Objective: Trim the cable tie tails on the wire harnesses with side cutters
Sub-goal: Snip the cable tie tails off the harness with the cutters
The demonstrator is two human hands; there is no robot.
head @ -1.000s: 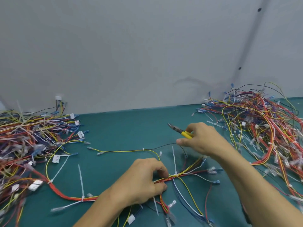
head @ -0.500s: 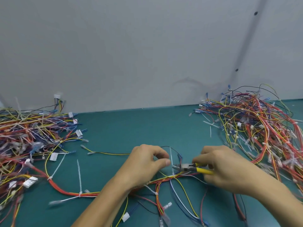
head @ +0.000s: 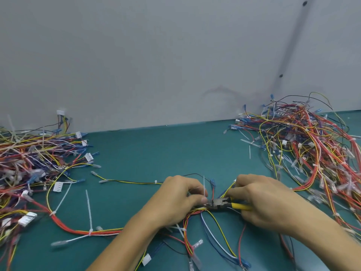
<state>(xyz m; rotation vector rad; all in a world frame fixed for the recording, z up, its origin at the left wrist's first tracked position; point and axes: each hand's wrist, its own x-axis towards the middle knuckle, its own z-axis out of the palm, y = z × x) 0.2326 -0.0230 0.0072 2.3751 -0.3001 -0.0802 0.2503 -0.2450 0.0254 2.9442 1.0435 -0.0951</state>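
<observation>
The left hand [head: 175,200] is pinching the wire harness [head: 197,209] down on the green table [head: 156,153], so its white tie tail [head: 204,185] is standing up. The right hand [head: 261,200] is gripping the yellow side cutters [head: 218,204] low by the tail, ready to snip.

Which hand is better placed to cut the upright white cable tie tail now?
The right hand: it grips the yellow-handled side cutters, whose tips are close to the base of the upright white cable tie tail. The left hand only pinches the multicoloured wire harness beside it.

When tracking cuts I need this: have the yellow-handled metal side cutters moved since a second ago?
Yes: the side cutters came nearer, well away from the grey wall.
</observation>
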